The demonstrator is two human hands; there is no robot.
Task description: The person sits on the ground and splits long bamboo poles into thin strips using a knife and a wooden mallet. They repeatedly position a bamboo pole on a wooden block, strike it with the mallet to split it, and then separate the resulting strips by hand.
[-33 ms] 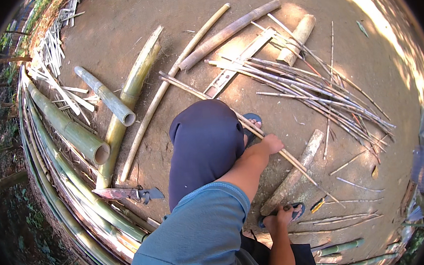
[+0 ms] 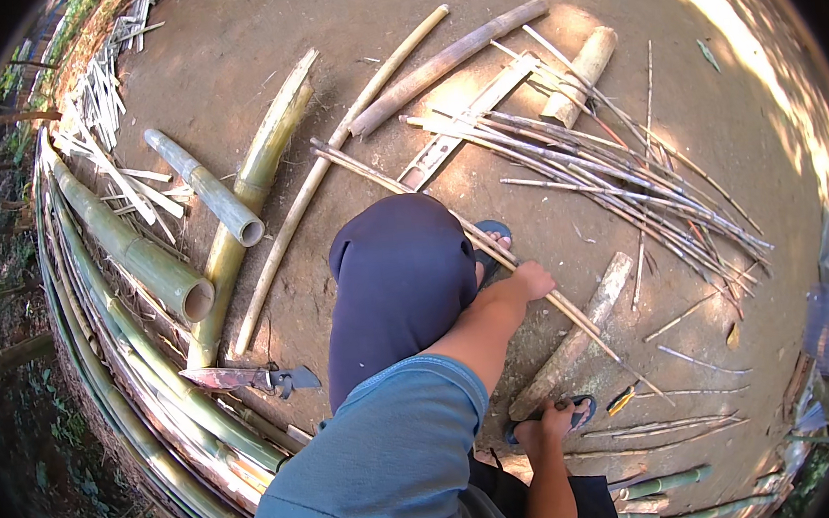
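Fingers of the left hand (image 2: 535, 281) are closed around a pair of slim sticks (image 2: 575, 314), just beyond the raised knee (image 2: 400, 260), with the forearm laid across it. Their long axis runs slantwise, one end up and to the left past the knee, the thinner end down and to the right over the short log (image 2: 563, 354); whether they touch it I cannot tell. Much nearer that lower end is the right hand (image 2: 545, 428), low beside a sandalled foot (image 2: 582, 411); its fingers are too unclear to tell whether they grip anything. Near the thin tip lies a yellow-and-black tool (image 2: 622, 398). Farther out, a loose heap of sticks (image 2: 613, 185) spreads to the upper right, while a dark blade-like tool (image 2: 249, 377) and thick green bamboo tubes (image 2: 206, 188) lie left of the knee.
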